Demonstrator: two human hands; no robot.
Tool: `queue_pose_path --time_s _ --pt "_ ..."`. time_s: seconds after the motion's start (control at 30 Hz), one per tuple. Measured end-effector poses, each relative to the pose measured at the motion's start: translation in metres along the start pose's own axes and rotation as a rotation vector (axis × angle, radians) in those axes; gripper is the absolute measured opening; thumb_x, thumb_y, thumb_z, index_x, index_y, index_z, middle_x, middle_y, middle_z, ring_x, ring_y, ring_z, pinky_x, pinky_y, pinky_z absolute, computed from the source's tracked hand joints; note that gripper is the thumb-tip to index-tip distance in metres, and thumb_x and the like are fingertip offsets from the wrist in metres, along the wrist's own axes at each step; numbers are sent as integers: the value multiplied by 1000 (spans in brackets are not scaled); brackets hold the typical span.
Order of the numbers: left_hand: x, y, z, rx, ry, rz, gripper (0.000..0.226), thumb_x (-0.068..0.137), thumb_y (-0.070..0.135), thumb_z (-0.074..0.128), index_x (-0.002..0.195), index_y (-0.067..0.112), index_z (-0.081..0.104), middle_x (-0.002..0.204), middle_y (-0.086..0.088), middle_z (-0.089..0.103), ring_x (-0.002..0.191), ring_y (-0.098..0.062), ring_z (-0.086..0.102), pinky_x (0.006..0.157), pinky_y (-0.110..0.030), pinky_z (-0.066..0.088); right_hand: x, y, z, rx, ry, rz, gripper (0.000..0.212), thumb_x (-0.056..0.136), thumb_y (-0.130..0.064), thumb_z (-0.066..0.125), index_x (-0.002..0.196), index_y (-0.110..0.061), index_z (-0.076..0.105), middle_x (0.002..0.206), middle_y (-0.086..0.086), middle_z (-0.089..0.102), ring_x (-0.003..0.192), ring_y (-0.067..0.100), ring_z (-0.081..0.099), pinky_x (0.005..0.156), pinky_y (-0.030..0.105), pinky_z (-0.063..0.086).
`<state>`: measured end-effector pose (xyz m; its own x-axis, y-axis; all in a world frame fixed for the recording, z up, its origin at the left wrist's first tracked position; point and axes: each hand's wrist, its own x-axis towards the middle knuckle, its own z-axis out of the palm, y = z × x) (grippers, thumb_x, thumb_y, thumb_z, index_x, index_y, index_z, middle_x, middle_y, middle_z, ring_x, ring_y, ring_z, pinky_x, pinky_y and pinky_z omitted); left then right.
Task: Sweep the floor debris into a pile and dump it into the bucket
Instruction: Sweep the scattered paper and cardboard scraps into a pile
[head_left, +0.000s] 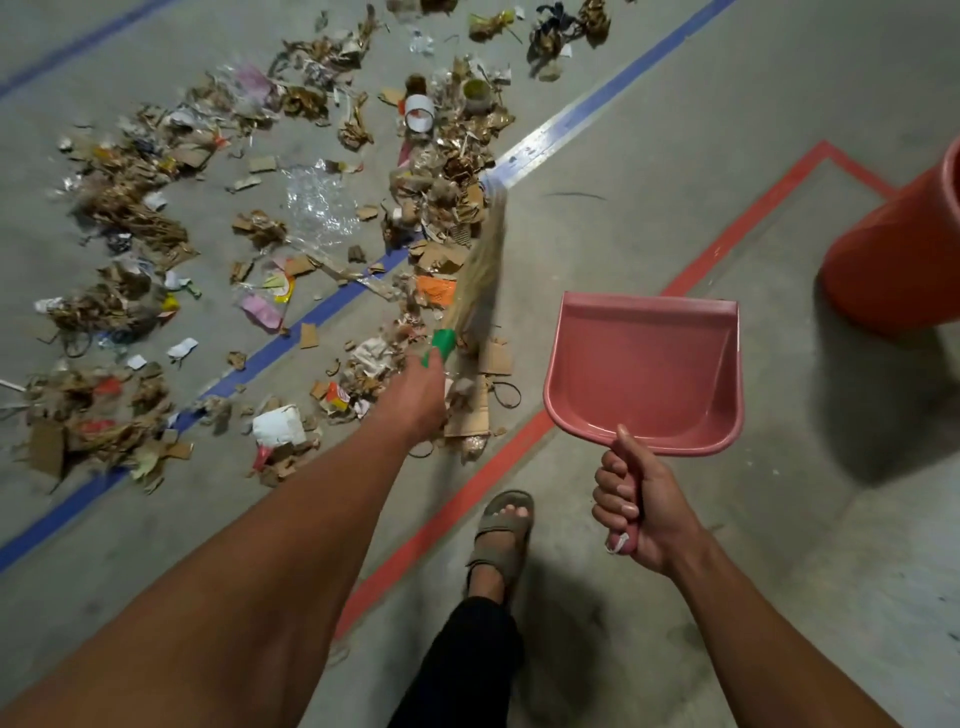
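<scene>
1. L hand (415, 397) is gripping broom (480, 260) by green collar; bristles blurred.
2. R hand (641, 512) is clutching pink dustpan (644, 364) handle, pan held above floor.
3. Debris (249, 223) is lying scattered across floor (649, 171), far-left side.
4. Orange bucket (898, 249) is standing at right edge.

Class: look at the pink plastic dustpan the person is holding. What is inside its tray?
The pink plastic dustpan, gripped by the right hand, shows only bare tray; no debris lies in it. The floor beneath it is hidden.
</scene>
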<state>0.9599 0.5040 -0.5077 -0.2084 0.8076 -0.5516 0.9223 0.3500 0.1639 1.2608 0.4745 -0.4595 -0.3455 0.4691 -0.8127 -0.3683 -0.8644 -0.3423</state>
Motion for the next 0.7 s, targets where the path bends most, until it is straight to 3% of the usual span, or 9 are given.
queue_pose_path --time_s 0.13,0.3,0.47,0.57,0.7 --pt "-41 -2 29 50 -68 134 75 101 9 47 164 18 6 151 -22 33 116 -41 58 93 -53 54 -9 12 20 11 1 0 47 98 -50 60 66 -19 42 48 -6 22 31 6 21 31 19 19" --pt "-28 -13 60 140 -170 193 66 101 9 43 161 18 17 136 -19 42 114 -42 56 89 -52 52 4 17 36 4 12 -29 47 100 -49 57 66 -19 42 48 -5 24 31 6 22 30 18 23" --pt "54 -59 57 150 -99 122 60 101 15 48 158 15 28 129 -23 51 114 -41 58 94 -51 54 43 40 37 -5 45 -35 48 101 -49 56 66 -19 43 48 -6 25 32 6 22 31 18 21" --pt "103 -87 32 79 -50 26 51 101 12 46 152 15 38 123 -21 55 108 -36 60 88 -47 56 70 64 43 30 55 -37 48 100 -49 58 66 -19 43 47 -6 26 31 6 24 30 18 24" --pt "146 -130 -5 32 33 -72 47 102 18 52 148 12 41 126 -23 54 115 -41 58 82 -47 47 100 92 69 71 29 -19 47 100 -49 56 66 -19 42 45 -6 27 30 5 24 31 16 22"
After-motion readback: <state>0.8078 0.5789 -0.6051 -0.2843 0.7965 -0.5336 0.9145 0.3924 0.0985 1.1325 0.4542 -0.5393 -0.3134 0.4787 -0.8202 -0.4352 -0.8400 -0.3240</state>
